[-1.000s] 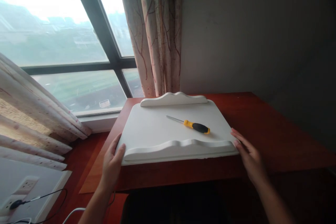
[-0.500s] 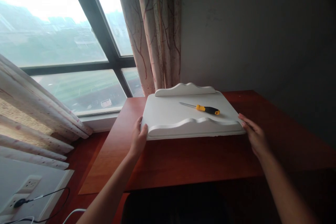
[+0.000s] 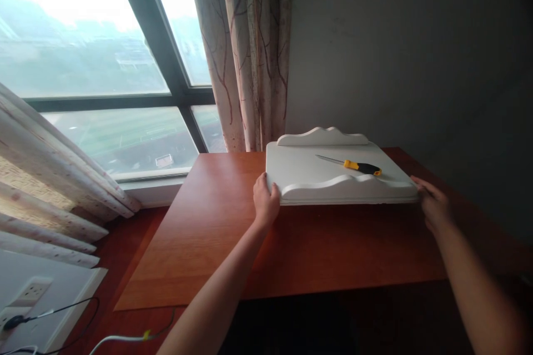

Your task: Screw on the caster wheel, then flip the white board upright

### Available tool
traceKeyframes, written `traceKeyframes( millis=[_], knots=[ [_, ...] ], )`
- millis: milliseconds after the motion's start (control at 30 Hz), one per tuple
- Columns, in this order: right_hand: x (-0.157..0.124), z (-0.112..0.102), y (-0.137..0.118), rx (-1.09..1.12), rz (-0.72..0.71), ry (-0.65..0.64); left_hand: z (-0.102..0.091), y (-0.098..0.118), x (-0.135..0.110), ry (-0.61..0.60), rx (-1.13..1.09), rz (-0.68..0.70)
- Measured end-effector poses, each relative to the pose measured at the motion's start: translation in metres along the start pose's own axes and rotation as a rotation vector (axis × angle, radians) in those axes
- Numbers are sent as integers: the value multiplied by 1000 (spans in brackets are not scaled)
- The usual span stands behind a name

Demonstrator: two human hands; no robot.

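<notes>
A white board [image 3: 300,163] with a raised wavy rail along its near side and another along its far side is held level over the brown desk. My left hand [image 3: 265,198] grips its left end, thumb on top near the front corner. At the right end, my right hand [image 3: 433,202] is closed on the board's edge, its fingers partly hidden. On the board between the rails lies a screwdriver [image 3: 362,168] with a yellow and black handle, its shaft pointing left. Neither hand touches it.
The reddish-brown desk [image 3: 175,255] stands against a grey wall [image 3: 395,55]. A window [image 3: 125,133] with patterned curtains [image 3: 254,55] is at the left. Low on the left, a black plug [image 3: 14,321] sits in a wall socket, and a white cable [image 3: 120,338] runs near the floor.
Both hands have shifted the white board to the right across the desk, with the screwdriver riding on it. The view has also moved slightly.
</notes>
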State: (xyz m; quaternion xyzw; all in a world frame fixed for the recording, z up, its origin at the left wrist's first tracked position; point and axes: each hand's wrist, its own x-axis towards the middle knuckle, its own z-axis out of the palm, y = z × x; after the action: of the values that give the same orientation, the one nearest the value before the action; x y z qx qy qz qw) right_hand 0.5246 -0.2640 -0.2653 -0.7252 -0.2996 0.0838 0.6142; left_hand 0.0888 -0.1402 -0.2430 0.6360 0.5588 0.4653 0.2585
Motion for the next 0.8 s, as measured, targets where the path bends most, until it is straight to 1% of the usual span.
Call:
traceKeyframes(
  millis=[167, 400, 500, 633, 733, 800],
  knots=[
    [20, -14, 0, -47, 58, 33, 26, 17, -10, -9, 30, -3],
    [43, -28, 12, -81, 107, 88, 54, 27, -17, -10, 53, 0],
    [50, -30, 15, -82, 127, 96, 60, 30, -19, -7, 52, -8],
    [57, -31, 19, -89, 135, 97, 64, 34, -20, -4, 48, -13],
    [60, -31, 23, -118, 98, 107, 64, 37, -21, -1, 41, -17],
    [61, -31, 25, -166, 34, 174, 64, 38, -21, -2, 35, -20]
  ],
)
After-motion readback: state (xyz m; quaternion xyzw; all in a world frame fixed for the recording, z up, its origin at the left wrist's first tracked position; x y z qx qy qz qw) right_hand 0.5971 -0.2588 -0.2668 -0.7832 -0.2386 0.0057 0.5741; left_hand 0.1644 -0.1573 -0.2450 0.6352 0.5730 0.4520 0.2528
